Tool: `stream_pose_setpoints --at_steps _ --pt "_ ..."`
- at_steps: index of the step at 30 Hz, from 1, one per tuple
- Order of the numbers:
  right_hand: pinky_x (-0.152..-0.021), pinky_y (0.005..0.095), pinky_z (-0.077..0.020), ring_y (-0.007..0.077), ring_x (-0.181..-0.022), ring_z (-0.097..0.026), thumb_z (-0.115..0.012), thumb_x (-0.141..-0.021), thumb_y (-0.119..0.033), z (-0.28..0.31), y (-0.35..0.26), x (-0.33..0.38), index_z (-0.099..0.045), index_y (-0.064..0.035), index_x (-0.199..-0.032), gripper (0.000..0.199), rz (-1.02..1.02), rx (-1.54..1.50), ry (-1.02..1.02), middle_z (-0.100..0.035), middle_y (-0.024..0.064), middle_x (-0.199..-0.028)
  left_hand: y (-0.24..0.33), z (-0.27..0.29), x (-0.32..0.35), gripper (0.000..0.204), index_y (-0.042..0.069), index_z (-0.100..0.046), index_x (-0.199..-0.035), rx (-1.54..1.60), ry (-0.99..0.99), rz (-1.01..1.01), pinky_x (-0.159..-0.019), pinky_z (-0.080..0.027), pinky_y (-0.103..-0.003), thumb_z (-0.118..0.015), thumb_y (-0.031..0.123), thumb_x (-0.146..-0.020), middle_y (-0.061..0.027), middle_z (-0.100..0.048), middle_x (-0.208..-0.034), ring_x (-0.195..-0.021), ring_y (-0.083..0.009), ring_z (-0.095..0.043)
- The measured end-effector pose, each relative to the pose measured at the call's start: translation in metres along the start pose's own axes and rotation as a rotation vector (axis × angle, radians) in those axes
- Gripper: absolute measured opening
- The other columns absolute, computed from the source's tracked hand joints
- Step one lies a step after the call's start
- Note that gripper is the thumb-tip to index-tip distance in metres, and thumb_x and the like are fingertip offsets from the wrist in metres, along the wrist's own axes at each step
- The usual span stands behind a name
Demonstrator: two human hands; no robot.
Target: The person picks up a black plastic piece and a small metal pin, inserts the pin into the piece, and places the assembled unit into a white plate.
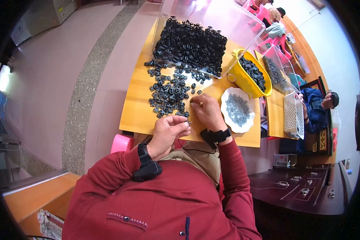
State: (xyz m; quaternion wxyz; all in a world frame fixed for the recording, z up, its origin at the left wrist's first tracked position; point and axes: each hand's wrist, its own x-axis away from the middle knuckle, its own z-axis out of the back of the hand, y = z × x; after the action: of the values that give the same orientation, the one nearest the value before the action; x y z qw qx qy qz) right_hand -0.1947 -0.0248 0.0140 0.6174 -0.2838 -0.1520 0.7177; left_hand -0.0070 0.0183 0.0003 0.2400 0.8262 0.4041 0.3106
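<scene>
My left hand point(168, 132) is closed in a pinch near the table's front edge, with a small black plastic part point(187, 121) at its thumb and fingertips. To its right, my right hand point(209, 114) rests low over the table with its fingers curled together; what they hold, if anything, is too small to make out. A loose pile of black plastic parts point(170, 94), small with holes through them, spreads just beyond and left of both hands. Beside my right hand stands a white scalloped plate point(227, 117) with many tiny translucent grey pieces point(238, 109).
A clear plastic bin point(244, 40), full of black parts, lies beyond the loose pile on the wooden table point(134, 112). Right of it is a yellow basket point(264, 91) of black parts. Another person point(318, 106) sits at the right near a white perforated basket point(293, 116).
</scene>
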Motion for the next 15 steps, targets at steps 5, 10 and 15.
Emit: stream_pose_setpoints --at_steps 5,10,15 --pt "-0.07 0.0391 -0.0495 0.0316 -0.078 -0.063 -0.066 -0.079 -0.015 -0.001 -0.011 0.002 -0.07 -0.0034 -0.091 0.017 0.014 -0.11 0.01 -0.064 0.0149 -0.084 -0.002 0.0 0.001 0.013 -0.001 -0.06 -0.1 0.02 0.019 -0.014 -0.074 -0.056 -0.027 -0.062 0.002 -0.088 -0.007 -0.064 -0.088 -0.077 -0.0145 -0.064" --pt "-0.061 0.0353 -0.0486 0.0268 -0.067 -0.063 -0.07 -0.077 -0.016 -0.008 -0.018 -0.001 -0.071 -0.0011 -0.088 0.019 0.028 0.027 -0.04 -0.063 0.0135 -0.075 -0.003 0.0 0.0 0.014 -0.002 -0.059 -0.1 0.032 0.043 -0.028 -0.073 -0.056 -0.027 -0.062 0.002 -0.087 -0.0082 -0.064 -0.088 -0.077 -0.0148 -0.064" --pt "-0.07 0.0395 -0.0496 0.0322 -0.078 -0.063 -0.068 -0.078 -0.021 -0.007 -0.022 -0.006 -0.07 -0.0031 -0.088 0.02 -0.027 0.004 -0.117 -0.064 0.0153 -0.084 -0.003 0.0 0.0 0.015 -0.003 -0.059 -0.101 0.038 0.048 -0.037 -0.072 -0.056 -0.026 -0.062 0.002 -0.087 -0.0088 -0.064 -0.088 -0.077 -0.0148 -0.064"
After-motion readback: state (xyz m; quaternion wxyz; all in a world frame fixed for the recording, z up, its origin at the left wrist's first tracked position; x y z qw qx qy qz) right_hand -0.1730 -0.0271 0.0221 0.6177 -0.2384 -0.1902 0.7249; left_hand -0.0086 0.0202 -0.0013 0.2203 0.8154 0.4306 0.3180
